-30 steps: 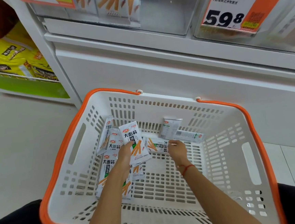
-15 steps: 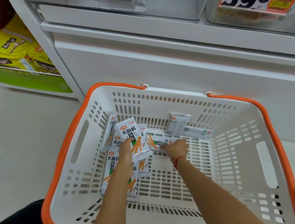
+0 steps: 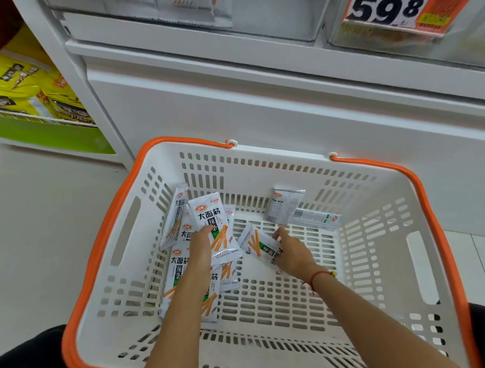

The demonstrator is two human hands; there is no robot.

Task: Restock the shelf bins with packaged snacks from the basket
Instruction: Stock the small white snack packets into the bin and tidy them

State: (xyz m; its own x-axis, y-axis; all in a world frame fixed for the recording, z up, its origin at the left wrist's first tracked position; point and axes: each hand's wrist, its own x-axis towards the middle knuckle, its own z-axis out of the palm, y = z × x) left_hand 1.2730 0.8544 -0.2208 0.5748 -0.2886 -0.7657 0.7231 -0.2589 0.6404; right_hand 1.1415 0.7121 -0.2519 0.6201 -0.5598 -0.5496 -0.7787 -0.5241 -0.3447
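A: Where are the snack packets sitting right now?

B: They are lying in the white basket (image 3: 382, 189) with the orange rim, mostly on its left side. One packet (image 3: 209, 216) is standing up in the left hand (image 3: 201, 246); a second packet (image 3: 255, 243) is lying flat mid-floor under the right hand (image 3: 292, 252). Two more (image 3: 286, 208) are resting face down by the far wall.

A: How should the pick-up be going, in your view?

B: I'd say both hands are gathering stock for one trip. The foil looks slick, so I'm advising a grip across the packet's width, not at a corner, and stacking packets face-aligned so they are sliding into the bin (image 3: 267, 8) neatly.

A: And the fingers themselves?

B: The left hand is holding its packet upright, its thumb showing on the printed face; the other fingers are hiding behind the wrapper, so I can't tell how they are lying. The right hand's fingers are curling down onto the flat packet's near end, with one fingertip (image 3: 276, 233) stretching forward over it. Whether it is pinching yet or only pressing, I can't tell.

A: What's surrounding all this?

B: The shelf bin above is already holding matching packets, beside an orange price card (image 3: 389, 3). Yellow bags (image 3: 18, 83) are sitting on the neighbouring rack.
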